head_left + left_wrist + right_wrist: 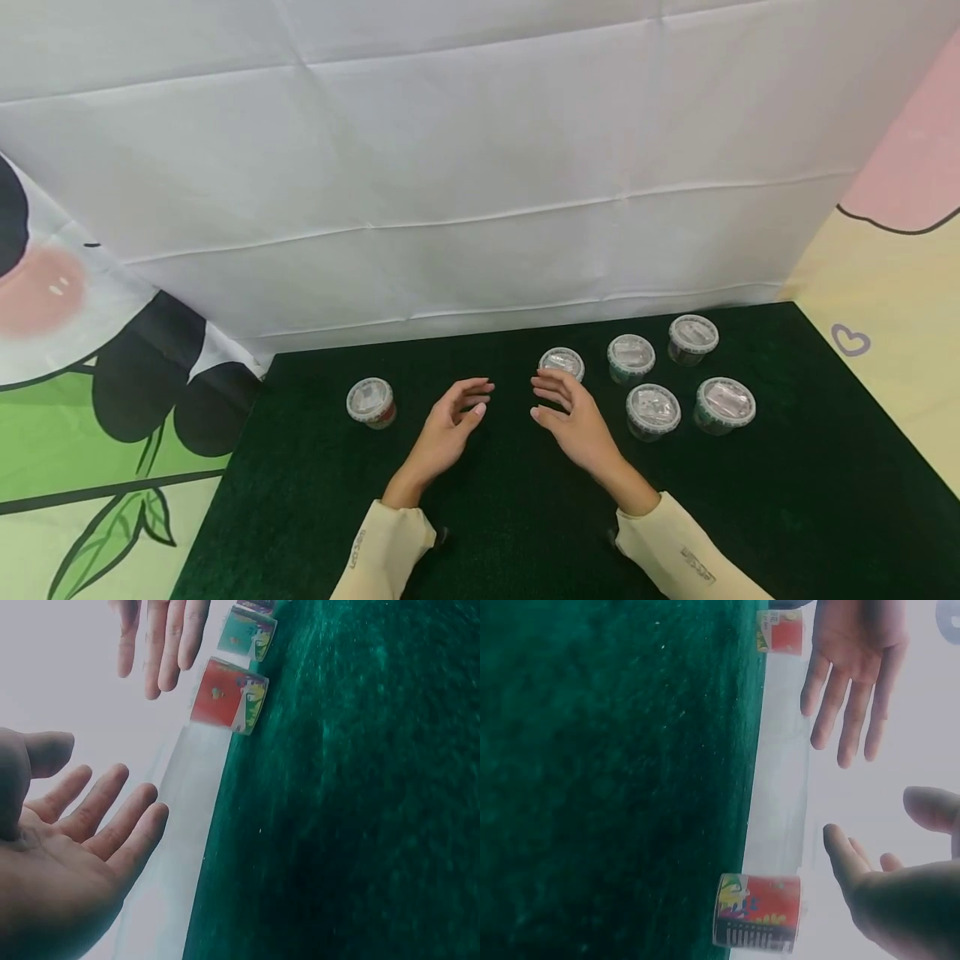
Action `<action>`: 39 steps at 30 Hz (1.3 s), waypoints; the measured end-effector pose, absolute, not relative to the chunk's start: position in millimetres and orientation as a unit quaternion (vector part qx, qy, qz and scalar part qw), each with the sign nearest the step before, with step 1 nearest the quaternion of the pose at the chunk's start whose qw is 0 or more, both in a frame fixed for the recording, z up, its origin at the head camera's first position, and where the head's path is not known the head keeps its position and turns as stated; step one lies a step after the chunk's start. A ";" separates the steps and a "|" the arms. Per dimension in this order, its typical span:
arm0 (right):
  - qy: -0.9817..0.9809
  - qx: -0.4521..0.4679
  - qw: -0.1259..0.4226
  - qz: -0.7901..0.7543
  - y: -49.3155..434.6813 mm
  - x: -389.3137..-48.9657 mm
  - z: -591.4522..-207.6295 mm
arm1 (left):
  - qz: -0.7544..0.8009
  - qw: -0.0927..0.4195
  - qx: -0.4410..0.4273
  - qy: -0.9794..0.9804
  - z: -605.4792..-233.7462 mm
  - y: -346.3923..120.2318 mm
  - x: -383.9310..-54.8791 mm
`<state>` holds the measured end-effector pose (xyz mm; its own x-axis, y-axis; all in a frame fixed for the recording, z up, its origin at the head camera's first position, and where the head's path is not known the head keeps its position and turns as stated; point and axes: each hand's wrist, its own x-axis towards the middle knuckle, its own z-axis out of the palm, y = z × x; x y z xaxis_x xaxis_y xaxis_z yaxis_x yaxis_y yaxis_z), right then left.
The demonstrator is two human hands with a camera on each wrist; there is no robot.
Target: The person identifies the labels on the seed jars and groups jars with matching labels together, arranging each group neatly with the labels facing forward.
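Both hands hover over the dark green table, palms facing each other, fingers loosely spread and holding nothing. My left hand (444, 427) is nearest a lidded tub (371, 402) standing alone at the left; a red label shows on its side. My right hand (576, 421) overlaps the front of another lidded tub (562, 362) in the head view. In the left wrist view a red-labelled tub (225, 696) stands beyond the fingers, with a teal-labelled tub (247, 631) behind it. The right wrist view has a red-labelled tub (757, 912) below the hand.
Several more clear-lidded tubs stand at the right: one at the back (693, 337), one beside it (631, 357), and two nearer ones, a left tub (653, 410) and a right tub (724, 404). A white cloth (480, 167) hangs behind the table (510, 533).
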<state>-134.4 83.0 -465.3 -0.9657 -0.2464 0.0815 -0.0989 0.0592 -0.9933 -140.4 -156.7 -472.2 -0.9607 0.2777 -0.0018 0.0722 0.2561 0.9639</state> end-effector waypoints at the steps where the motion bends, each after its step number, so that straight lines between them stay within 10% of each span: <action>1: 0.728 -0.115 0.051 -0.674 84.7 -133.6 -466.0 | 0.600 0.086 0.110 0.787 -472.7 -154.9 -141.0; 39: 0.778 0.012 0.022 -0.627 104.9 -119.6 -479.9 | 0.586 0.089 0.104 0.799 -494.0 -97.5 -154.6</action>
